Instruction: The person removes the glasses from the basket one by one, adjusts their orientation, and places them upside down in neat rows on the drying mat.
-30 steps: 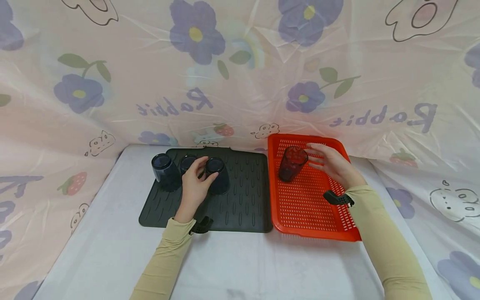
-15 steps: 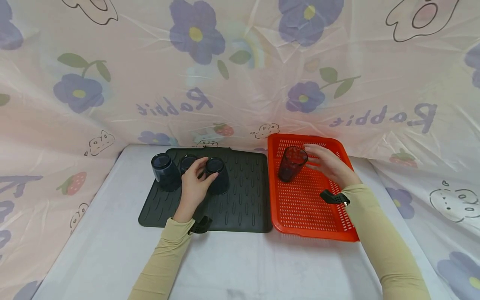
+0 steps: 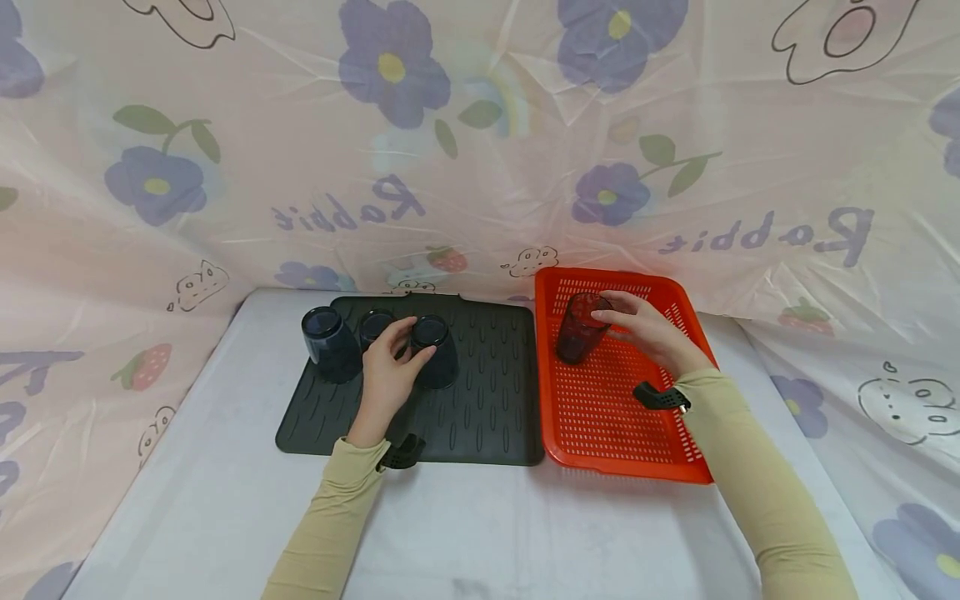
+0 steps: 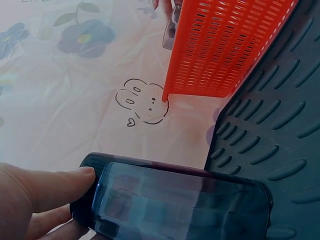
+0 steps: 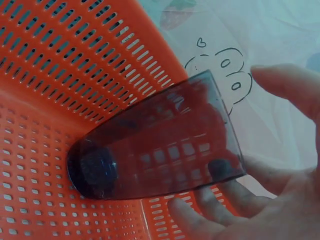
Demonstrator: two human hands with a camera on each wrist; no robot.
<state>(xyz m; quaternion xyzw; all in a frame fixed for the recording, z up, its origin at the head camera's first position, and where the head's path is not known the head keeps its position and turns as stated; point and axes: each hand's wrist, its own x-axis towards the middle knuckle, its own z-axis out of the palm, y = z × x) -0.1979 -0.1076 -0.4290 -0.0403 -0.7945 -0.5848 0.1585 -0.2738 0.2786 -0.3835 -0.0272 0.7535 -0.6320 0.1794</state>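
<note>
In the head view my left hand (image 3: 386, 375) grips the base of an upside-down dark drinking glass (image 3: 441, 367) on the black ridged mat (image 3: 487, 400). The left wrist view has the thumb (image 4: 65, 187) on one side of that base and fingers on the other. My right hand (image 3: 647, 329) reaches around the rim of a dark tinted glass (image 5: 150, 145) standing mouth up in the red basket (image 3: 551, 400). Its thumb (image 5: 282, 82) is apart from the rim in the right wrist view, while several fingers lie close behind and below the glass.
Another upside-down glass (image 3: 330, 343) stands at the mat's left side. Between it and my left hand, a further glass (image 3: 372, 323) is partly hidden. The basket adjoins the mat's right edge on the white table (image 3: 480, 533). A patterned sheet (image 3: 480, 167) rises behind.
My right hand has moved left to the glass in the basket, its thumb now overlapping the rim in the head view. The left hand stays on its glass.
</note>
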